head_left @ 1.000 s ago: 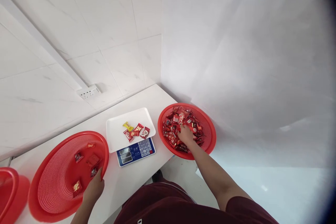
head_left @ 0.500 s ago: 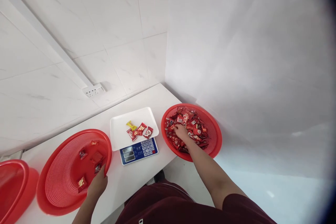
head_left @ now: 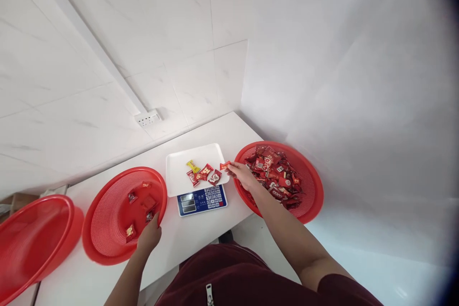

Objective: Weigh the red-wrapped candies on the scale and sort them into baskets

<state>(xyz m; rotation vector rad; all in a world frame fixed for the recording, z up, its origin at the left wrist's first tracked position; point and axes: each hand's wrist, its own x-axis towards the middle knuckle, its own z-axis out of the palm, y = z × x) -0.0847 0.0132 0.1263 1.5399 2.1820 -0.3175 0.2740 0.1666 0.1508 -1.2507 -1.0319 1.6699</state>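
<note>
My right hand pinches a small red-wrapped candy between thumb and fingertips. It is over the gap between the white weighing tray and the right red basket, which holds a heap of red-wrapped candies. On the tray lie a yellow-wrapped candy and several red ones. My left hand is closed over the near right rim of the middle red basket; its fingertips are partly hidden inside, beside a few scattered candies.
The scale's blue keypad panel faces me below the tray. Another red basket stands at the far left, with a cardboard box behind it. A wall socket sits above the white table, which meets walls at the back and right.
My right hand has come up out of the candy heap and moved left towards the tray with a red candy. My left hand stays at the middle basket's rim. The view has shifted left.
</note>
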